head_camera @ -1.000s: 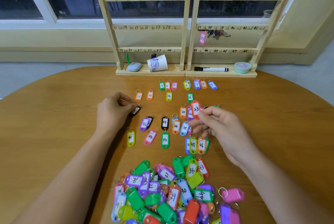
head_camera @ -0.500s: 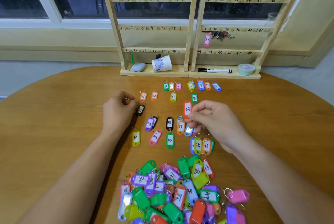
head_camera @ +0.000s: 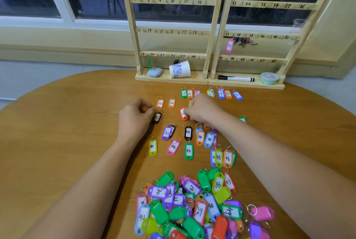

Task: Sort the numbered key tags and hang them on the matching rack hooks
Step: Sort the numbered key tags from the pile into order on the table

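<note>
Sorted key tags lie in rows on the wooden table [head_camera: 67, 142]: 3 to 9 at the back, orange 11 [head_camera: 159, 103] and 12 [head_camera: 171, 103], then 32 to 35 and 41 to 46. My right hand [head_camera: 202, 110] pinches the red tag 23 [head_camera: 183, 114] low over the table, right of tag 12. My left hand [head_camera: 134, 118], fingers curled, pinches the ring end of the black tag 21 [head_camera: 157, 117], which lies flat. An unsorted pile of tags [head_camera: 192, 206] sits near me. The numbered wooden rack [head_camera: 210, 32] stands at the far edge.
A pink tag 37 [head_camera: 229, 46] and a bunch of keys [head_camera: 243, 41] hang on the rack's right half. On its base lie a small grey case [head_camera: 155, 72], a tipped paper cup [head_camera: 180, 69], a marker [head_camera: 236, 78] and a green tub [head_camera: 269, 78]. A window is behind.
My right hand carried the red tag 23 left and away from me, down to the table beside tag 12. My left hand stayed at the black tag 21.
</note>
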The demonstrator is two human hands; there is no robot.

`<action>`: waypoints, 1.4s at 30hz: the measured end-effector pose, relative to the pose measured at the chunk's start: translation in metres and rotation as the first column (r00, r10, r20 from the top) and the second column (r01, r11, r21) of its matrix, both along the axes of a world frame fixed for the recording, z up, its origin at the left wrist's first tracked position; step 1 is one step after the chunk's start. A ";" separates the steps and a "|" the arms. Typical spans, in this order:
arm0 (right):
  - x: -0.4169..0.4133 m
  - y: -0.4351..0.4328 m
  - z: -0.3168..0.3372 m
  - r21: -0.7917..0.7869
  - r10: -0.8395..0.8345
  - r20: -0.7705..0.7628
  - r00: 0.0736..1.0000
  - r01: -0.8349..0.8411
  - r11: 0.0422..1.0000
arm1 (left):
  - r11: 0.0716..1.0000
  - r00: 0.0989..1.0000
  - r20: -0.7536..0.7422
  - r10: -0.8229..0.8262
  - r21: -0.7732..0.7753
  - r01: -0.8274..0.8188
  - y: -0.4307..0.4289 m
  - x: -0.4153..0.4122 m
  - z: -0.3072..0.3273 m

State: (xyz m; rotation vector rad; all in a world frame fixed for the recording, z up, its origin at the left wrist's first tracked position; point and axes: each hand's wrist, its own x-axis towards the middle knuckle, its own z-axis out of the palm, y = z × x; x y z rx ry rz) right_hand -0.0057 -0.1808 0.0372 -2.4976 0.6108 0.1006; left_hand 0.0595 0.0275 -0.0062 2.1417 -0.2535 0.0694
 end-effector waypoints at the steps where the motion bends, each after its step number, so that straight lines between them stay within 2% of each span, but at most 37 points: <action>1: 0.003 0.001 -0.001 -0.026 0.003 -0.019 1.000 -0.004 1.000 | 1.000 1.000 -0.002 0.003 -0.003 -0.003 0.000 0.000 0.000; 6: 0.004 0.006 0.005 -0.082 0.020 -0.067 0.998 -0.025 0.996 | 1.000 1.000 0.004 -0.012 0.004 0.012 0.000 0.000 -0.001; 11: -0.009 0.003 0.016 -0.027 0.021 -0.054 0.998 -0.023 0.999 | 1.000 1.000 -0.012 -0.019 -0.007 0.019 0.003 -0.001 0.001; 16: -0.035 -0.010 0.015 0.021 -0.011 0.128 0.992 0.008 1.000 | 1.000 1.000 -0.005 -0.031 0.003 0.031 0.006 -0.010 0.008; 21: -0.096 -0.013 0.015 0.127 0.086 0.235 0.968 -0.119 0.985 | 0.983 0.980 -0.080 -0.184 -0.031 0.182 0.009 -0.036 0.022; 28: -0.173 -0.013 0.005 0.182 0.219 0.179 0.959 -0.251 0.951 | 0.911 0.915 -0.102 -0.390 0.100 0.399 0.024 -0.082 0.030; 33: -0.199 -0.016 0.004 0.043 0.403 0.145 0.904 -0.412 0.910 | 0.830 0.848 -0.188 -0.495 0.187 0.526 0.045 -0.105 0.025; 37: -0.202 -0.019 0.002 0.016 0.465 0.054 0.884 -0.466 0.884 | 0.782 0.816 -0.202 -0.541 0.236 0.577 0.058 -0.111 0.027; 40: -0.201 -0.018 0.000 -0.007 0.474 0.047 0.879 -0.475 0.880 | 0.767 0.817 -0.139 -0.560 0.285 0.574 0.063 -0.114 0.030; 42: -0.200 -0.018 -0.002 -0.023 0.472 0.065 0.879 -0.472 0.881 | 0.750 0.811 -0.150 -0.566 0.313 0.582 0.065 -0.114 0.032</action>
